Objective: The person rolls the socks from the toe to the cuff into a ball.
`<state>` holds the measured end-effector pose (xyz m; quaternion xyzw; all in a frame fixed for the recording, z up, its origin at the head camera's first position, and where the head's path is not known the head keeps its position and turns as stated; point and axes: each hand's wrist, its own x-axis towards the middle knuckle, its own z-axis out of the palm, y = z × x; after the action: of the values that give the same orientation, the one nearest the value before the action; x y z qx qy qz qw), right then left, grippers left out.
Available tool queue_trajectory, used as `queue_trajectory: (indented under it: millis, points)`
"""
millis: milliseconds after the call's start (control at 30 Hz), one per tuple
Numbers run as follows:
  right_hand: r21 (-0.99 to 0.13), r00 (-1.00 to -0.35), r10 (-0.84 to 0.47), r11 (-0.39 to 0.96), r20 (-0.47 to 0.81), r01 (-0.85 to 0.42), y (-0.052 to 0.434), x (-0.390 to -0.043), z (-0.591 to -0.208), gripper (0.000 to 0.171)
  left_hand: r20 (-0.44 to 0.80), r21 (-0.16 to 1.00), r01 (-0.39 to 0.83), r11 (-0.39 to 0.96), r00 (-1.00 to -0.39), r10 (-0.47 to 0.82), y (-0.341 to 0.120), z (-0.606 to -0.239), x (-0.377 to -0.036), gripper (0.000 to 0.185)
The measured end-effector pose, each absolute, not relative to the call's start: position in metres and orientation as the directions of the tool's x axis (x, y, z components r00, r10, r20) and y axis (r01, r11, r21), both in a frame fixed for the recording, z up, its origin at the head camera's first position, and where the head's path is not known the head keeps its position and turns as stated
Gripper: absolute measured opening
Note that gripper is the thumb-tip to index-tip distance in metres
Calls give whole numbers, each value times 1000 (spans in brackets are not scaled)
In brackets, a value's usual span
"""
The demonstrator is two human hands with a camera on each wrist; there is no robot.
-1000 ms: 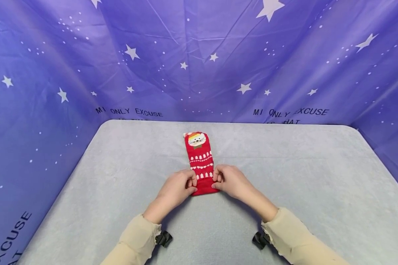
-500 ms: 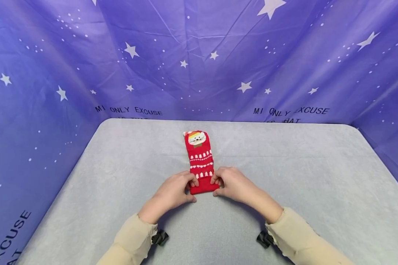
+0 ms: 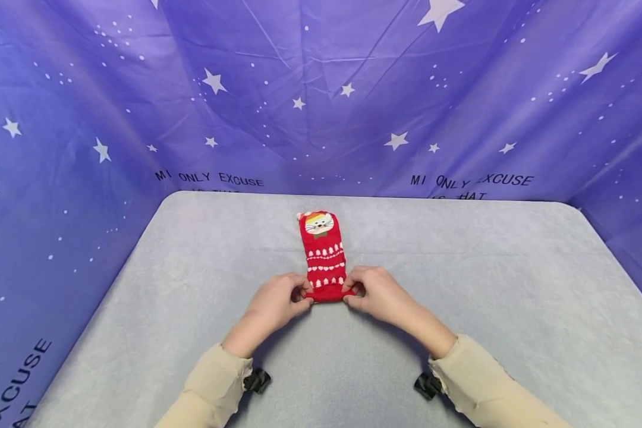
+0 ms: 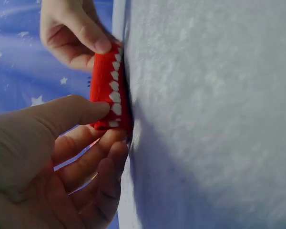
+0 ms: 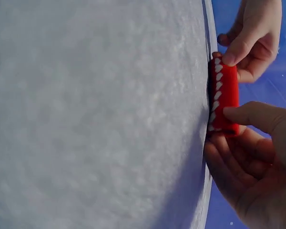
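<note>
between both hands [image 3: 326,297], sock's [image 3: 323,252] near end.

A: What colours does the sock [image 3: 323,255] show?

B: Red, with white bands of small tree shapes and a white whiskered face under an orange and yellow cap at its far end.

A: And around the sock?

B: A pale grey bench [image 3: 492,297] beneath it, a purple backdrop [image 3: 321,89] with white stars and dark lettering behind it, beige sleeves [image 3: 214,389] nearer than it.
</note>
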<state>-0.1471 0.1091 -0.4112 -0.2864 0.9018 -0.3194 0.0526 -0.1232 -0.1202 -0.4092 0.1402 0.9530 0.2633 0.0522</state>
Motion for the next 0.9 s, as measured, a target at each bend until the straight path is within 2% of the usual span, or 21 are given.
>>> queue_trajectory:
  millis: [200, 333, 567, 733, 900]
  points:
    - [-800, -828, -560, 517, -44, -306, 115, -150, -406, 3, -150, 713, 116, 691, -938, 311, -135, -403, -126, 2]
    - [-835, -823, -555, 505, -119, -220, 115, -154, -406, 4, -192, 719, 70, 691, -936, 294, -136, -402, -131, 4]
    - [-808, -851, -479, 577, -214, -122, 111, -160, -407, 4, -238, 599, 13, 800, -952, 194, -123, -400, -141, 4]
    - [-753, -869, -442, 643, -221, -136, 107, -162, -405, 9, -257, 535, 6, 845, -951, 169, -118, -397, -145, 9]
    - [-678, -895, -416, 706, -164, -204, 103, -161, -406, 16, -223, 539, 53, 841, -954, 203, -117, -397, -147, 21]
